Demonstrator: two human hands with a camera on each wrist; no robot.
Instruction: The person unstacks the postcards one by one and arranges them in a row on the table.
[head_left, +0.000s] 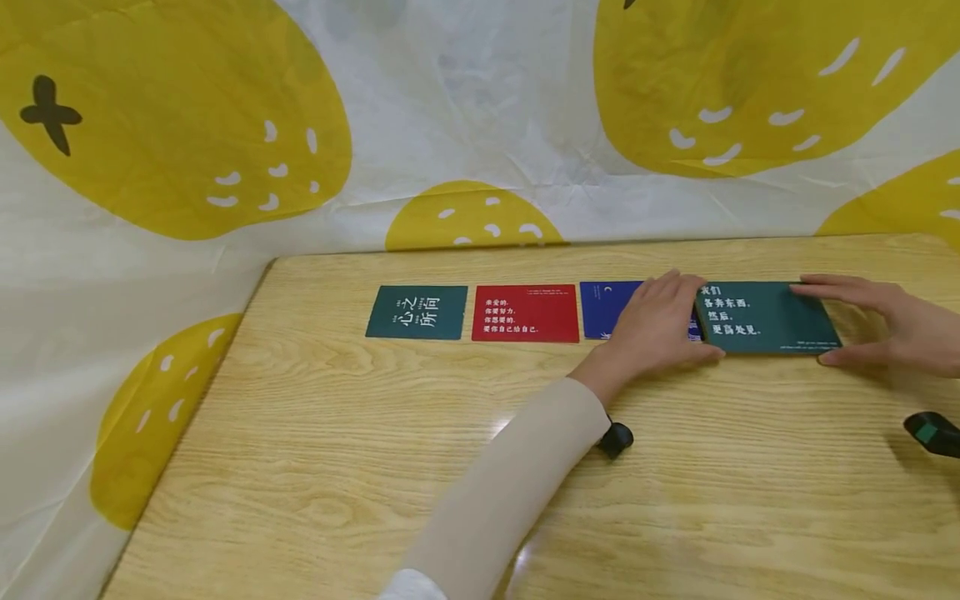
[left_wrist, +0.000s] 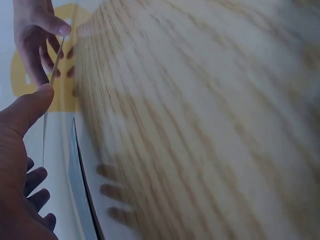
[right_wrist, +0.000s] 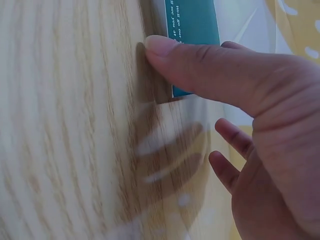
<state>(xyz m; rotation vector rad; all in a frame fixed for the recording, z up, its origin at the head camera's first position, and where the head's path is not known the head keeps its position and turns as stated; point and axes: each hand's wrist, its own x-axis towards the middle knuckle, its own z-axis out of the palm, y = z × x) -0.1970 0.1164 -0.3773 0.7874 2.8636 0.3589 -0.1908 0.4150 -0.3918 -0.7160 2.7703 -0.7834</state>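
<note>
A dark green card (head_left: 772,321) with white lettering lies between both hands at the right end of a row of cards. My left hand (head_left: 663,321) grips its left end, with the thumb at the near edge. At the opposite end my right hand (head_left: 896,325) pinches the card between thumb and fingers. In the left wrist view the held card (left_wrist: 59,55) shows edge-on as a thin line. The right wrist view has the thumb (right_wrist: 165,47) across the green card's edge. A blue card (head_left: 602,312) lies partly hidden beneath my left hand.
Left of the blue card lie a red card (head_left: 525,321) and another green card (head_left: 405,321), both flat on the wood-grain table (head_left: 300,417). A white sheet (head_left: 465,100) with yellow fruit prints hangs behind and at the left. Black wrist gear (head_left: 617,440) shows beside the left sleeve.
</note>
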